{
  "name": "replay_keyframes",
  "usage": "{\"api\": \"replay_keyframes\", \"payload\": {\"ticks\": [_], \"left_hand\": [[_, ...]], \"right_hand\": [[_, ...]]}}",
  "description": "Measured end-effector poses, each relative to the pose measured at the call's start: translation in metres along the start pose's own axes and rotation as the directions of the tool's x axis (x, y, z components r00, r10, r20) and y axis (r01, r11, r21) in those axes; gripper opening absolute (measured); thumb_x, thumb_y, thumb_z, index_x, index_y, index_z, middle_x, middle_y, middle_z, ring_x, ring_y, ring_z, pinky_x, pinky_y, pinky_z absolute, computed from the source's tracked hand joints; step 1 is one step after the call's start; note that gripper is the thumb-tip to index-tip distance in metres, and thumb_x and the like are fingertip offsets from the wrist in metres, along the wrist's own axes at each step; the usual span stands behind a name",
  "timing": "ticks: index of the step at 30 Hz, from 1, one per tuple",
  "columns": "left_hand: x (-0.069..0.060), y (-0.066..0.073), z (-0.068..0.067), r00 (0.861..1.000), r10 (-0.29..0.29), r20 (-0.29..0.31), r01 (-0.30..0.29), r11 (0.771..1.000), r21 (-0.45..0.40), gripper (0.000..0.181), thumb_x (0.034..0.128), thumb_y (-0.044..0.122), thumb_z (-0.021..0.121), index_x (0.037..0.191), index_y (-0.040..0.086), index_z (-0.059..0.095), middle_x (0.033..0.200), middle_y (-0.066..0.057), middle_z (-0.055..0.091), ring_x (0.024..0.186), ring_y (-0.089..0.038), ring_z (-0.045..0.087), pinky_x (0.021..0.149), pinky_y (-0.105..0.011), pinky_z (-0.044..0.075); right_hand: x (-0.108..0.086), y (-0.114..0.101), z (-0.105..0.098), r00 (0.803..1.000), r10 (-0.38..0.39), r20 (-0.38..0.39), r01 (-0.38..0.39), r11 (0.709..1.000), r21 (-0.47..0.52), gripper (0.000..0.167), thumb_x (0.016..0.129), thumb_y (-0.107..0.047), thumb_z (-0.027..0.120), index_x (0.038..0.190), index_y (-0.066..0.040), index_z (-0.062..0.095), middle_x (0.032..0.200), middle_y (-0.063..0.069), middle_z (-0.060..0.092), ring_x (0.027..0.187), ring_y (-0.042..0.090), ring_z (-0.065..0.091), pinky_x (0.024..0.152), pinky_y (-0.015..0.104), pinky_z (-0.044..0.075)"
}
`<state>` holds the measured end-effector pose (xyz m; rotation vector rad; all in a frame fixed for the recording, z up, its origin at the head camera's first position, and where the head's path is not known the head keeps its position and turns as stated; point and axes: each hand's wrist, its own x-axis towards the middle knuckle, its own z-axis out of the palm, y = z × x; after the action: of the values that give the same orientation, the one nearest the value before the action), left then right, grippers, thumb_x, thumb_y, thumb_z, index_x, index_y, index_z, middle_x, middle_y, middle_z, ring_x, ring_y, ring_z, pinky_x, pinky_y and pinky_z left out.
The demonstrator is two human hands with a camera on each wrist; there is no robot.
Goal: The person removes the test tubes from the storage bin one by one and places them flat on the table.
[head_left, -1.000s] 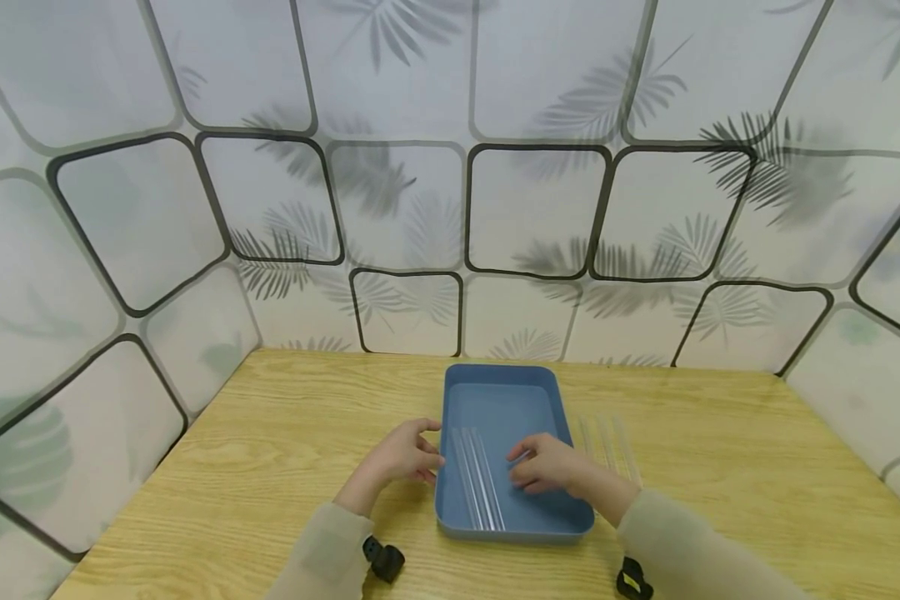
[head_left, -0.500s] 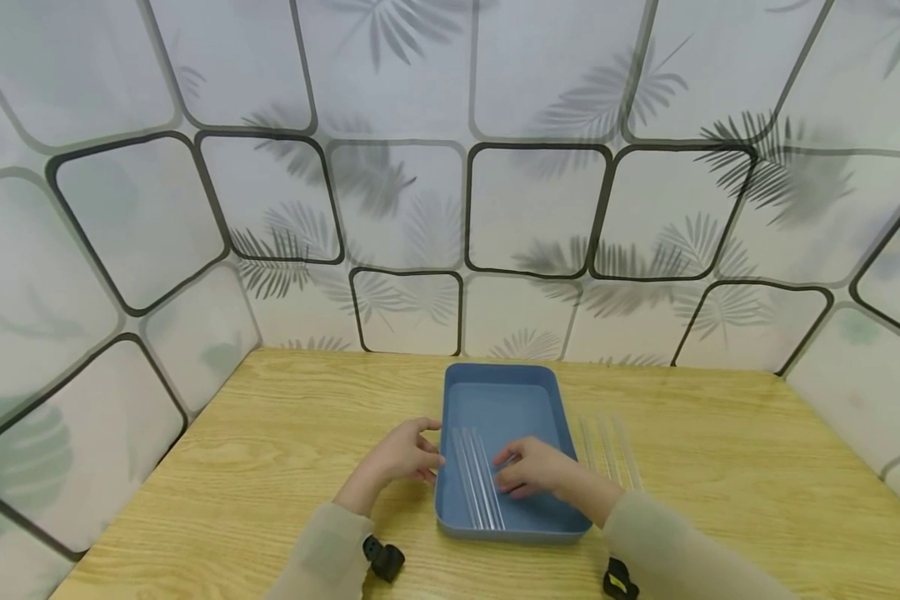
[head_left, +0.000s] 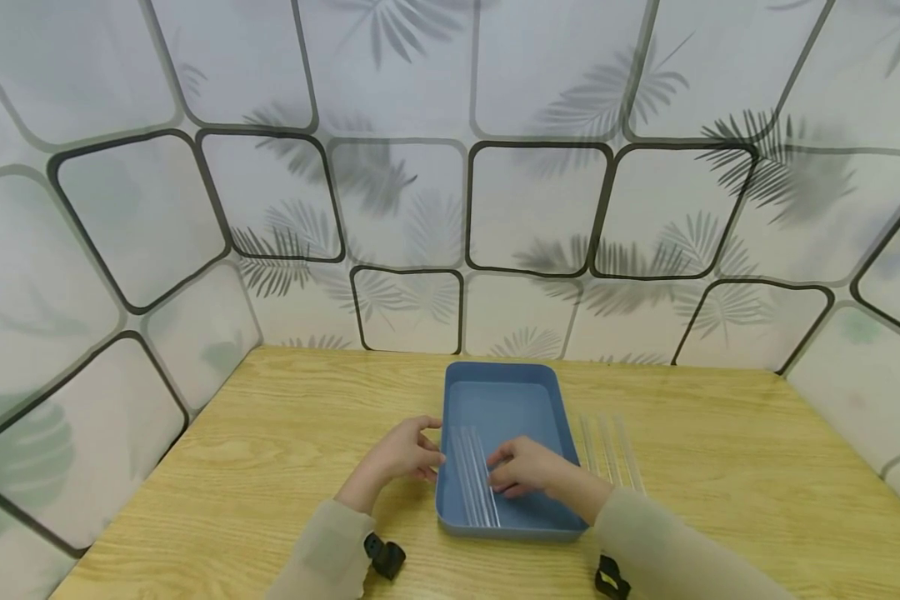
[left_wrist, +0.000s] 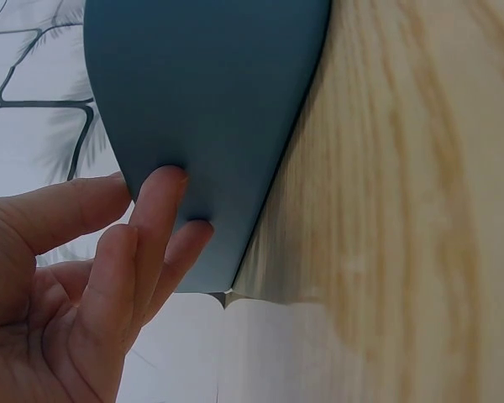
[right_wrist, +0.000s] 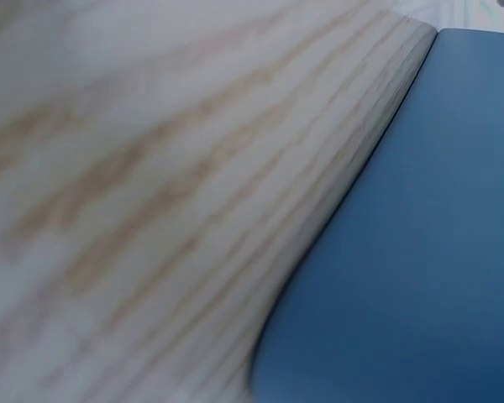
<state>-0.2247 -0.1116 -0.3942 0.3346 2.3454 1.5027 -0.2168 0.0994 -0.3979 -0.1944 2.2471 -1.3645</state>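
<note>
A blue rectangular tray (head_left: 506,533) lies on the wooden table. Inside it, along the left side, several clear, slender tubes (head_left: 471,479) lie side by side, lengthwise. My left hand (head_left: 405,450) rests against the tray's left wall from outside; in the left wrist view its fingertips (left_wrist: 172,178) touch that wall. My right hand (head_left: 525,468) reaches over the right rim into the tray, fingers bent, fingertips at the rightmost tube. The right wrist view shows only the tray's outer wall (right_wrist: 420,252) and the table, not the hand.
To the tray's right, more clear tubes (head_left: 607,450) lie on the wooden table (head_left: 720,467), partly behind the right forearm. A patterned wall covering (head_left: 525,208) rises behind the table. Black devices (head_left: 385,557) sit at both wrists.
My right hand has moved left inside the tray, up to the tubes. The tubes' near ends have shifted slightly left and sit closer together. My left hand stays in place.
</note>
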Motion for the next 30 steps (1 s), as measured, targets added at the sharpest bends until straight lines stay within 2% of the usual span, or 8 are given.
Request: {"api": "replay_keyframes", "payload": {"ticks": [7, 19, 30], "left_hand": [[0.000, 0.002, 0.000, 1.000, -0.006, -0.006, 0.006, 1.000, 0.018, 0.055, 0.0804, -0.001, 0.060, 0.130, -0.006, 0.036, 0.083, -0.012, 0.058, 0.060, -0.023, 0.062, 0.056, -0.035, 0.050], [-0.001, 0.002, 0.001, 1.000, -0.019, -0.010, 0.019, 1.000, 0.010, 0.056, 0.0800, -0.001, 0.060, 0.130, -0.006, 0.036, 0.083, -0.013, 0.058, 0.061, -0.023, 0.062, 0.057, -0.036, 0.050], [0.000, 0.001, 0.001, 1.000, -0.018, -0.004, 0.018, 1.000, 0.011, 0.056, 0.0802, -0.001, 0.060, 0.130, -0.006, 0.035, 0.083, -0.013, 0.058, 0.060, -0.023, 0.062, 0.056, -0.036, 0.050]], "right_hand": [[0.000, -0.002, 0.005, 1.000, 0.007, -0.030, -0.007, 1.000, -0.009, 0.028, 0.075, 0.000, 0.063, 0.099, 0.010, 0.056, 0.080, 0.009, 0.059, 0.073, 0.019, 0.061, 0.062, 0.033, 0.051], [0.010, -0.005, 0.016, 0.987, 0.064, -0.146, -0.066, 0.998, -0.009, 0.020, 0.074, -0.001, 0.066, 0.091, 0.007, 0.057, 0.072, 0.009, 0.059, 0.060, 0.014, 0.058, 0.057, 0.030, 0.050], [0.014, -0.010, 0.023, 0.981, 0.046, -0.189, -0.048, 0.999, -0.007, 0.015, 0.074, 0.001, 0.066, 0.084, 0.006, 0.056, 0.068, 0.009, 0.058, 0.056, 0.013, 0.057, 0.054, 0.029, 0.050]]}}
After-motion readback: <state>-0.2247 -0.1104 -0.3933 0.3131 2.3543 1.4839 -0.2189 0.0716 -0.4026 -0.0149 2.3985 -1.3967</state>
